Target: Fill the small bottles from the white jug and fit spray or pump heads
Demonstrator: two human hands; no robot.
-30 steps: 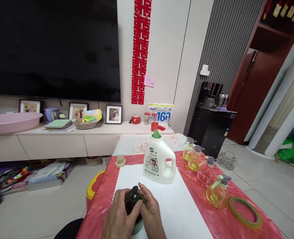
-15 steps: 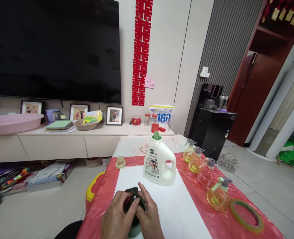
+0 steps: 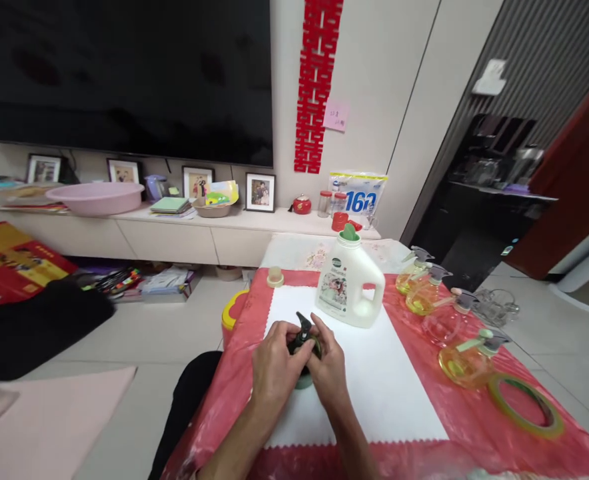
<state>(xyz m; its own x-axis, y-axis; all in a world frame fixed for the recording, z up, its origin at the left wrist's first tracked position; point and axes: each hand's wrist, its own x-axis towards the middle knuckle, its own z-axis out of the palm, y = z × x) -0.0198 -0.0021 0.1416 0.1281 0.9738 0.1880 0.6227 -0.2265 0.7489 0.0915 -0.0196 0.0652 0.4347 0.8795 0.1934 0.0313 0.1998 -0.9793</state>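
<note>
A glossy red cloth [image 3: 229, 390] is stretching under a white sheet [image 3: 369, 393] with zigzag edges. On the sheet's far part, a white jug [image 3: 347, 287] with a green spout [image 3: 349, 232] is standing upright, its handle facing right. The left hand [image 3: 277, 360] and the right hand [image 3: 330, 363] are both gripping the upper part of a dark pump bottle [image 3: 303, 337], holding it in front of the jug, its lower body showing greenish beneath them. Four see-through pump bottles [image 3: 467, 363] are standing in a row on the cloth's right side, and a tape roll [image 3: 547, 427] is lying beside the nearest. A small translucent cap [image 3: 275, 277] is sitting by the sheet's far left corner.
</note>
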